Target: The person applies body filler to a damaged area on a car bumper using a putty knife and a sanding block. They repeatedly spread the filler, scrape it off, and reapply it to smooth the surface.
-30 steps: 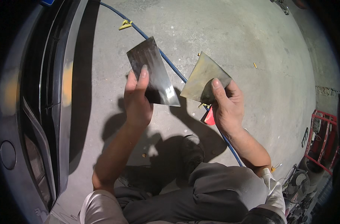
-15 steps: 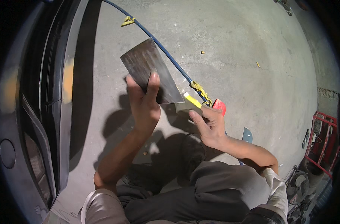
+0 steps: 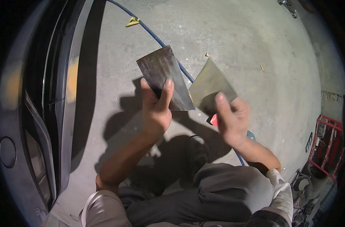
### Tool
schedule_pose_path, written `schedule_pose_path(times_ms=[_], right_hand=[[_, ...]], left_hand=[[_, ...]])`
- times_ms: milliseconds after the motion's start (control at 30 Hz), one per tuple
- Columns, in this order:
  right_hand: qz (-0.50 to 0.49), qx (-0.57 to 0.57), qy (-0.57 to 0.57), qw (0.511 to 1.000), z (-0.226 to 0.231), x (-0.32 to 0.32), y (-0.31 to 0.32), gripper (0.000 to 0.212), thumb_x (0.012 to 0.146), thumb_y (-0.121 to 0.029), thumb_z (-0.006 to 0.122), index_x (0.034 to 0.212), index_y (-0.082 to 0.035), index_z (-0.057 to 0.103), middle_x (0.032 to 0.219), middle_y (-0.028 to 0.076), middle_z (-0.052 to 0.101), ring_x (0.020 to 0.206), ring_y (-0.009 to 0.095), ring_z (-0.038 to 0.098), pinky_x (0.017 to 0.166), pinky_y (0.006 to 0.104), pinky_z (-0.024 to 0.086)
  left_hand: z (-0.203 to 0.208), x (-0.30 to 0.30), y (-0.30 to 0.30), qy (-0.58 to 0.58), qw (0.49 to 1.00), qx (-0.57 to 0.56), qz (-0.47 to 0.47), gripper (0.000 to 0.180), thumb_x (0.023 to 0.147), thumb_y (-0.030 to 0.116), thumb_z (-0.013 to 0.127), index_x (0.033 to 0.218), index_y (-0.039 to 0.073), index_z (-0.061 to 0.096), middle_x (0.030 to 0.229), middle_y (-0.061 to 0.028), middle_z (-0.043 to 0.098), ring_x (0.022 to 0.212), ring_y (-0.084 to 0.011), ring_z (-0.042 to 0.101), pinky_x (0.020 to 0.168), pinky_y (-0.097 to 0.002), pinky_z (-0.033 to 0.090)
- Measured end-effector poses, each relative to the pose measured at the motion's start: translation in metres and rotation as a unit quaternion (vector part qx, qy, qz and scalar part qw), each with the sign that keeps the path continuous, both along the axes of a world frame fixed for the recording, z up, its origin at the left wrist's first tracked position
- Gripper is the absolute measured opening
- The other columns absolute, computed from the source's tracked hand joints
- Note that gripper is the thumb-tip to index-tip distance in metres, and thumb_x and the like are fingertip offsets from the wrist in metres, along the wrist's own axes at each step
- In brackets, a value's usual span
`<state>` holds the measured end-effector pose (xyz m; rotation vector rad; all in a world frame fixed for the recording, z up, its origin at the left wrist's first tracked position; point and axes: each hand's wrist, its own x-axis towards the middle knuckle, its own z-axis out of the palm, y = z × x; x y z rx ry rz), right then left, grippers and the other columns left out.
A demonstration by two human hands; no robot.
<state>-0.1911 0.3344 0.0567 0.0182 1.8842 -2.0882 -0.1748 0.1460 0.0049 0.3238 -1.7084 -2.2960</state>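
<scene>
My left hand is closed round a dark, rectangular metal filler spreader, with the thumb flat on its upper face. A small yellowish smear shows on its right edge. A lighter, yellowish-grey metal spreader is gripped in my right hand, thumb on top and fingers behind, slightly blurred. The two blades are side by side, their near edges close together or touching; I cannot tell which. Below the right blade, part of a red object shows, mostly hidden.
At the left stands a grey car body with a yellow-orange patch. A blue hose crosses the concrete floor, with a yellow piece beside it. A blue-grey rounded piece lies behind my right wrist. A red metal frame stands far right.
My right hand has moved right and turned its spreader from nearly edge-on to face up, covering the yellow-crusted part of the hose. My left hand has shifted slightly right and nearer with its spreader.
</scene>
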Motion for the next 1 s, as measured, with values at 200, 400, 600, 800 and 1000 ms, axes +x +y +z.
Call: schedule_pose_path(times_ms=[200,400,600,800,1000], right_hand=[[-0.002,0.036,-0.015,0.999,-0.002,0.004,-0.003,0.032,0.109,-0.025,0.060,0.088,-0.001,0.069,0.084,-0.001,0.064,0.069,0.007,0.051,0.065,0.0252,0.040],[0.207,0.154,0.089,0.962,-0.007,0.009,-0.004,0.024,0.109,-0.017,0.059,0.099,0.003,0.067,0.086,0.004,0.060,0.079,0.011,0.053,0.074,0.0289,0.045],[0.109,0.049,0.139,0.983,-0.015,-0.001,0.013,0.020,0.106,-0.014,0.063,0.099,0.003,0.069,0.094,0.004,0.068,0.075,0.009,0.054,0.068,0.0278,0.045],[-0.034,-0.062,0.002,0.997,-0.025,-0.014,0.022,0.031,0.106,-0.028,0.065,0.098,0.001,0.073,0.083,0.000,0.068,0.075,0.006,0.056,0.068,0.0266,0.047],[0.242,0.181,0.071,0.951,-0.025,-0.021,0.029,0.028,0.104,-0.024,0.068,0.102,0.004,0.073,0.086,0.002,0.068,0.078,0.008,0.059,0.070,0.0280,0.048]], left_hand=[[0.004,0.004,0.000,0.007,0.999,0.025,0.020,0.021,0.109,0.014,0.057,0.127,0.004,0.053,0.117,-0.0019,0.059,0.105,-0.0074,0.052,0.100,-0.0254,0.039],[0.004,0.002,0.004,0.038,0.996,0.047,0.060,0.017,0.107,0.015,0.062,0.115,0.005,0.050,0.096,0.0018,0.057,0.085,-0.0043,0.047,0.076,-0.0218,0.040],[0.000,0.004,0.001,0.000,0.994,0.107,0.017,0.017,0.107,0.016,0.062,0.117,0.006,0.052,0.101,0.0021,0.057,0.089,-0.0044,0.048,0.081,-0.0244,0.040],[-0.002,0.008,-0.005,0.064,0.992,-0.085,-0.061,0.031,0.107,0.006,0.057,0.138,0.003,0.055,0.126,-0.0059,0.060,0.116,-0.0121,0.054,0.106,-0.0300,0.040],[0.004,0.006,-0.012,0.003,0.992,-0.067,-0.102,0.029,0.107,0.010,0.058,0.136,0.006,0.059,0.127,-0.0059,0.061,0.111,-0.0129,0.058,0.105,-0.0293,0.041]])
